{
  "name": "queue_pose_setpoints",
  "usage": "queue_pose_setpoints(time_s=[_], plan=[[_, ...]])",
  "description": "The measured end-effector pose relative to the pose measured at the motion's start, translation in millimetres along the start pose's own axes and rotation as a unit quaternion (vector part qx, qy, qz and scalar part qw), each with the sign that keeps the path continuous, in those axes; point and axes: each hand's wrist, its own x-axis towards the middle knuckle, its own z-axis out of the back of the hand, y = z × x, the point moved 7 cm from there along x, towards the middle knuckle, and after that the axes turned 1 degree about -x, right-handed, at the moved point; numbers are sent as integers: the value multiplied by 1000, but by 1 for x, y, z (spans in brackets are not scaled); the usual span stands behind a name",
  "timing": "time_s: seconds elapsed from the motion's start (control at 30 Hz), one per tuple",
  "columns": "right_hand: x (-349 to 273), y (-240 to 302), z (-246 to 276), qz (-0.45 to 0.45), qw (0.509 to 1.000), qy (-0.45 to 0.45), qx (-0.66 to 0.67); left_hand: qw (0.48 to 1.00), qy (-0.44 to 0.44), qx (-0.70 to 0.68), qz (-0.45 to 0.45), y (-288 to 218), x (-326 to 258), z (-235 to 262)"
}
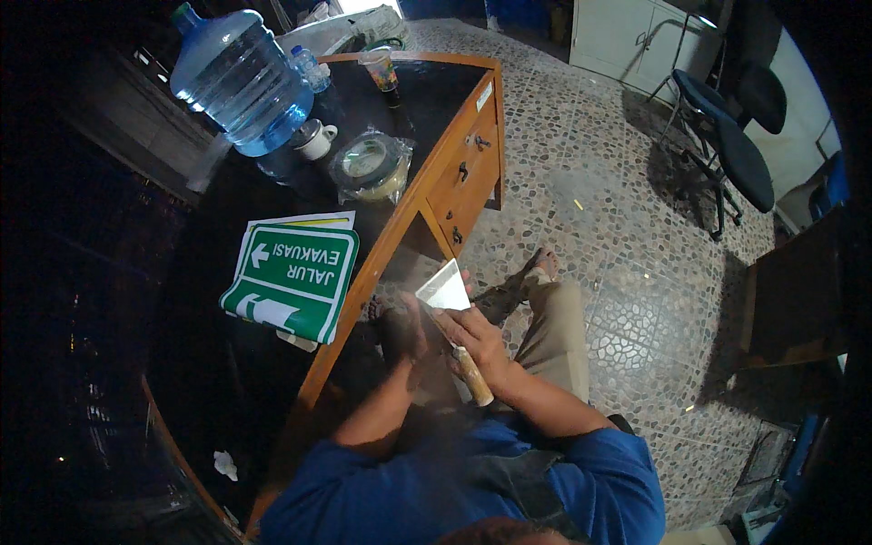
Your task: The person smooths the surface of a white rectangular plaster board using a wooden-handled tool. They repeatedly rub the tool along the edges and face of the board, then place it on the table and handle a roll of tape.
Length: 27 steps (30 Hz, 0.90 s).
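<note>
A scraper with a wide, shiny metal blade (445,288) and a worn wooden handle (473,377) is held over my lap. My right hand (479,338) grips it where blade and handle meet, with the fingers lying across the lower blade. The handle sticks out below that hand, toward my body. My left hand (411,334) is close against the blade's left side, in shade. Its fingers are mostly hidden behind the blade, and a fingertip shows past the blade's far right edge.
To my left stands a desk (391,238) with a dark top and wooden drawers. On it are green signs (295,282), wrapped tape rolls (371,168), a white mug (315,139), a plastic cup (379,69) and a large water bottle (245,82). Black chairs (740,150) stand at far right.
</note>
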Motion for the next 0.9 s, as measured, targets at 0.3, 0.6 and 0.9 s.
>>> queue_pose_setpoints(time_s=[0.3,0.6,0.9], plan=[[-6,-4,-2,0,1000,9,7,999,29,16,10,10,6,15],[2,-13,0,-2,1000,-12,9,991,48,122,-23,-10,1,-14],[5,-21,4,-70,997,-1,13,991,49,120,-26,-3,1,-7]])
